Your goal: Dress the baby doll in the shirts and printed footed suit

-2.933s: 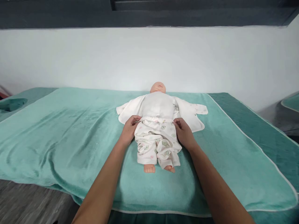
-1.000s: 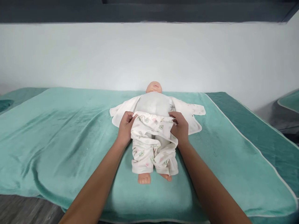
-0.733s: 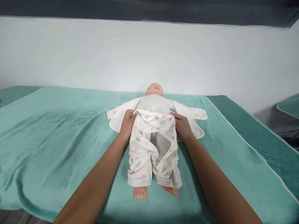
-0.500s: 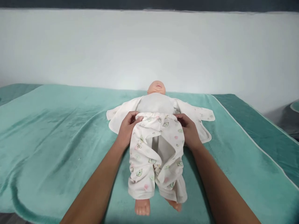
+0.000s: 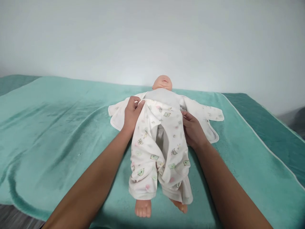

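Note:
A baby doll lies on its back, head toward the wall and feet toward me. Printed white baby pants with an open crotch cover its legs; both feet poke out of the cuffs. My left hand pinches the waistband at its left corner, lifted up over the doll's belly. At the right side of the waistband my right hand is closed on the fabric edge, its fingertips partly hidden. Beneath the doll's body a white baby jacket is spread, its sleeves stretched out to both sides.
A turquoise plush blanket covers the surface, wrinkled on the left. A darker teal cover shows along the right. Behind the doll stands a pale wall. Grey floor appears at the lower left.
My left hand has pulled its side of the pants' waistband farther up the doll's belly. My right hand stays at the right side, slightly lower on the pants. The view has tilted a little.

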The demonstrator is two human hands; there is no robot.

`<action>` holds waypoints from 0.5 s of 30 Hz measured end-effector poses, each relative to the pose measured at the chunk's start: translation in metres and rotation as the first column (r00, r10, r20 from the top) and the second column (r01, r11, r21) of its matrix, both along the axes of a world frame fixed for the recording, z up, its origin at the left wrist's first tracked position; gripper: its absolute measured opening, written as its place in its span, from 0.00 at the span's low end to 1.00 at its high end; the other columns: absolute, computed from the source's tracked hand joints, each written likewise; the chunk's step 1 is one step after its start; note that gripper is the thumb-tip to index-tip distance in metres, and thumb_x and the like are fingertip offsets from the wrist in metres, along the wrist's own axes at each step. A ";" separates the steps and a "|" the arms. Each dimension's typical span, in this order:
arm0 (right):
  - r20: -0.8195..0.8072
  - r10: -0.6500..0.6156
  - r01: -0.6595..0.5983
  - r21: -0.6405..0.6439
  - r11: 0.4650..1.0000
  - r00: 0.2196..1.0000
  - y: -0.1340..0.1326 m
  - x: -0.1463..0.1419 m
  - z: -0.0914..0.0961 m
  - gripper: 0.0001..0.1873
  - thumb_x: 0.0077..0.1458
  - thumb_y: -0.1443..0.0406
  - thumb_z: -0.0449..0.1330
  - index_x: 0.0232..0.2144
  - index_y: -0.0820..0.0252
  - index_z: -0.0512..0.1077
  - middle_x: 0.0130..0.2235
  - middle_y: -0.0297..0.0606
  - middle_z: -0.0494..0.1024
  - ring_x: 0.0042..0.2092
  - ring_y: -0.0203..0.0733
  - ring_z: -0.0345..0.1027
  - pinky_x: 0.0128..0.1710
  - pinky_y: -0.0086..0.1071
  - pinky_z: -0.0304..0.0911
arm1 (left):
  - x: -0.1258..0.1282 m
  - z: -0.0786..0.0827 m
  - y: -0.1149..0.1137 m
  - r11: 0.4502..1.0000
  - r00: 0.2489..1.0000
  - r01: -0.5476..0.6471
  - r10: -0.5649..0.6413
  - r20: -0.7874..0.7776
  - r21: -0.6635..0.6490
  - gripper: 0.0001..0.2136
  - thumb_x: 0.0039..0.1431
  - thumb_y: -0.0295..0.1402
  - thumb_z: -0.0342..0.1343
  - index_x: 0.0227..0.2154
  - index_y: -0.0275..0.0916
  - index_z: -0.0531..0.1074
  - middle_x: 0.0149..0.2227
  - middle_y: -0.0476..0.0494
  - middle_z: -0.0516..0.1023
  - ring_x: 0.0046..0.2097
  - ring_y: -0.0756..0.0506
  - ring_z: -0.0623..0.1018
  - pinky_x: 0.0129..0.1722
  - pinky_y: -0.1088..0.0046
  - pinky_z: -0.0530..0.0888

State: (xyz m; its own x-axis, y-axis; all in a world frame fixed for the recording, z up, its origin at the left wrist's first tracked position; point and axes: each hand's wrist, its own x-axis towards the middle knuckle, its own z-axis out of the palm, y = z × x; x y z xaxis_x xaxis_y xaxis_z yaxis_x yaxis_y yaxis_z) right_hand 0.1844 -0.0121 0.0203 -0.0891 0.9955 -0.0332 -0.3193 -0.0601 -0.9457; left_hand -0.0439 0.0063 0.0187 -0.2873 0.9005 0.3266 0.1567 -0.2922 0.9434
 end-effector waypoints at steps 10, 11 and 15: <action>0.198 -0.016 -0.014 0.149 0.989 0.980 0.007 0.004 -0.006 0.19 0.48 0.48 0.69 0.29 0.53 0.68 0.26 0.28 0.68 0.27 0.36 0.59 0.29 0.33 0.63 | -0.002 0.001 0.003 0.997 0.998 0.051 -0.050 -0.034 0.054 0.09 0.57 0.38 0.61 0.28 0.41 0.67 0.31 0.51 0.69 0.34 0.50 0.68 0.35 0.74 0.66; 0.248 -0.024 -0.023 0.185 0.982 0.968 0.007 0.005 -0.006 0.19 0.48 0.49 0.69 0.29 0.53 0.68 0.27 0.28 0.67 0.27 0.35 0.58 0.28 0.32 0.62 | -0.001 0.002 0.001 0.996 0.997 0.064 -0.062 -0.038 0.069 0.09 0.56 0.38 0.62 0.28 0.41 0.68 0.32 0.50 0.70 0.36 0.49 0.70 0.37 0.74 0.67; 0.327 -0.061 -0.045 0.308 0.950 0.943 0.006 0.008 -0.003 0.18 0.49 0.50 0.69 0.31 0.52 0.66 0.29 0.29 0.66 0.29 0.36 0.59 0.29 0.31 0.60 | -0.002 0.006 -0.002 0.984 0.986 0.165 -0.167 0.013 0.066 0.10 0.52 0.40 0.65 0.30 0.42 0.70 0.37 0.48 0.73 0.40 0.47 0.73 0.41 0.72 0.69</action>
State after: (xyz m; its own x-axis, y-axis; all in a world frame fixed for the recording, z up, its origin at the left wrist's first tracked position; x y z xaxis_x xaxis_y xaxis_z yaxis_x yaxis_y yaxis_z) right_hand 0.1921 -0.0065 0.0170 -0.1177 0.9617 0.2474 0.0132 0.2507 -0.9680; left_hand -0.0458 0.0039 0.0247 -0.1422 0.9132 0.3818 0.0833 -0.3733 0.9239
